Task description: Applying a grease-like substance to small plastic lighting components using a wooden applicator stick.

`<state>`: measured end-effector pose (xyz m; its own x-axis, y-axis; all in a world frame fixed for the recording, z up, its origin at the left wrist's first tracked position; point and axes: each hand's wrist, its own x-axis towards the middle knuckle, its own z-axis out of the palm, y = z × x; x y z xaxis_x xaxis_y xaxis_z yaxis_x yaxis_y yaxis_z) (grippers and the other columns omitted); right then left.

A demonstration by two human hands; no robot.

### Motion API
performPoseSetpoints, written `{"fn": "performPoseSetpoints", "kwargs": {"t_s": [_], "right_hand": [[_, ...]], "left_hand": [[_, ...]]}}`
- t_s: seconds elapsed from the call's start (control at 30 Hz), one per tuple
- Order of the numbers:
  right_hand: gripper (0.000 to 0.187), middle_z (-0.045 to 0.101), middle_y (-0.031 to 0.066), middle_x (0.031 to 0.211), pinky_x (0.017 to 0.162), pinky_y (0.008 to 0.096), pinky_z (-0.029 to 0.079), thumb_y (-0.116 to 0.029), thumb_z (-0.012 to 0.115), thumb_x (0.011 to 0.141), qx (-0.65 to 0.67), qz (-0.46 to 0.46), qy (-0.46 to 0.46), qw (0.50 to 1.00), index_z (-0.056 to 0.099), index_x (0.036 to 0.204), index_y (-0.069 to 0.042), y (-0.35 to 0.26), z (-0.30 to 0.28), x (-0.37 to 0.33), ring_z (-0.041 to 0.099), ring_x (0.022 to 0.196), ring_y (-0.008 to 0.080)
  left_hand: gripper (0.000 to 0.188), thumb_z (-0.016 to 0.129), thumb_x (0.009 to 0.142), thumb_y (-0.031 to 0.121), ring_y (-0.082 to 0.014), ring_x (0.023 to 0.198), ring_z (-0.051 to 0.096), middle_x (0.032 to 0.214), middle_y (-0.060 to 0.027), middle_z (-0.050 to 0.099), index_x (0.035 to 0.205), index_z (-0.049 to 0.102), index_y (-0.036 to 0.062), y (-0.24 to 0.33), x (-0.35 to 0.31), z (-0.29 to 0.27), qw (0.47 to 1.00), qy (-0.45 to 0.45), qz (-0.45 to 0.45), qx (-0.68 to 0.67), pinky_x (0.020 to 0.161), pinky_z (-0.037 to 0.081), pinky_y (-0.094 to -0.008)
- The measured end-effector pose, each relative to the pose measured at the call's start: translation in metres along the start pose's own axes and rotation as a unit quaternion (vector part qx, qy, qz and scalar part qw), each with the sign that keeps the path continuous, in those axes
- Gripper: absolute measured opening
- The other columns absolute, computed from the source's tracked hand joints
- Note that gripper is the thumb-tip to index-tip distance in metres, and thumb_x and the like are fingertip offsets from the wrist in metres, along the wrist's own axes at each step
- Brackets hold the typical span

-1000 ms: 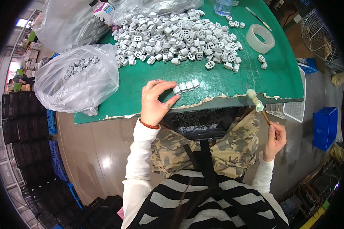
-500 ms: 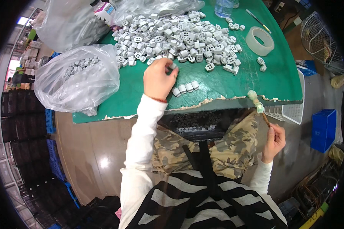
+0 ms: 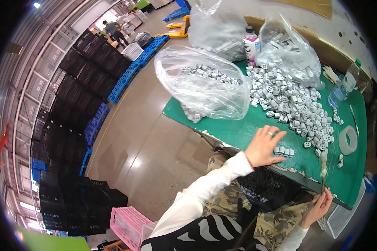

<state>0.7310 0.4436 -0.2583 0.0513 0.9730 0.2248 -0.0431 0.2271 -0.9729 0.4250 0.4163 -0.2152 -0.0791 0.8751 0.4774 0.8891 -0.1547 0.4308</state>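
My left hand [image 3: 264, 147] is open, its fingers spread above the green tabletop [image 3: 234, 133]. Beside its fingertips lies a short row of small grey plastic pieces [image 3: 284, 151], lined up side by side near the chipped table edge. A large heap of similar pieces [image 3: 280, 94] spreads beyond it. My right hand [image 3: 317, 208] pinches a thin wooden stick [image 3: 323, 182] near the table's front edge. Pale whitish-green lumps [image 3: 324, 164] sit along the stick's upper end; what they are I cannot make out.
A clear plastic bag of grey pieces [image 3: 205, 94] lies at the table's left. Behind stand fuller bags [image 3: 291, 54] and a pink-labelled bottle [image 3: 251, 46]. A water bottle [image 3: 345, 85], tape roll [image 3: 348, 140] and pen [image 3: 354, 120] are at right. A dark container [image 3: 272, 184] sits under the edge.
The view has swung to the left. My left hand has drawn back from the heap toward the row, and its fingers have opened. My right hand still holds the stick, now more upright.
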Motion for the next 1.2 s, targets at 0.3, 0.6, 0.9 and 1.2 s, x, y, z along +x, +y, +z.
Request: {"fn": "performPoseSetpoints", "kwargs": {"t_s": [0.3, 0.6, 0.9, 1.2], "right_hand": [[0.014, 0.047, 0.0005, 0.072, 0.051, 0.0195, 0.029, -0.011, 0.050, 0.096, 0.093, 0.003, -0.042, 0.995, 0.054, 0.105, 0.000, -0.005, 0.022, -0.008, 0.037, 0.057, 0.0049], [0.017, 0.050, -0.0029, 0.070, 0.053, 0.0188, 0.033, -0.008, 0.054, 0.091, 0.016, 0.072, -0.016, 0.997, 0.057, 0.107, -0.003, -0.021, 0.022, -0.011, 0.043, 0.059, 0.0040], [0.020, 0.057, 0.0038, 0.081, 0.063, 0.0199, 0.044, 0.000, 0.058, 0.086, -0.081, 0.023, -0.177, 0.981, 0.060, 0.106, 0.001, -0.017, -0.008, 0.021, 0.059, 0.068, 0.0102], [0.016, 0.054, 0.0051, 0.086, 0.063, 0.0225, 0.047, -0.001, 0.062, 0.083, -0.145, 0.003, -0.255, 0.956, 0.065, 0.099, 0.000, -0.013, 0.012, 0.044, 0.061, 0.070, 0.0122]], "left_hand": [[0.046, 0.069, 0.074, 0.039, -0.0250, 0.095, 0.043, 0.099, -0.0071, 0.045, 0.109, 0.054, 0.0130, 0.001, 0.009, 0.047, 0.995, -0.025, 0.091, 0.035, 0.080, 0.035, -0.0367], [0.034, 0.070, 0.073, 0.031, -0.0307, 0.094, 0.053, 0.095, -0.0093, 0.055, 0.101, 0.059, 0.0152, 0.000, 0.018, 0.043, 0.978, -0.124, 0.167, -0.024, 0.077, 0.044, -0.0405], [0.067, 0.088, 0.050, 0.029, -0.0250, 0.095, 0.053, 0.101, -0.0057, 0.057, 0.110, 0.063, 0.0116, -0.022, 0.009, 0.008, 0.993, -0.080, 0.057, -0.058, 0.082, 0.042, -0.0356], [0.039, 0.085, 0.058, 0.010, -0.0116, 0.063, 0.051, 0.084, -0.0034, 0.059, 0.094, 0.070, 0.0064, -0.016, 0.004, 0.022, 0.968, -0.107, -0.041, -0.222, 0.059, 0.045, -0.0246]]}}
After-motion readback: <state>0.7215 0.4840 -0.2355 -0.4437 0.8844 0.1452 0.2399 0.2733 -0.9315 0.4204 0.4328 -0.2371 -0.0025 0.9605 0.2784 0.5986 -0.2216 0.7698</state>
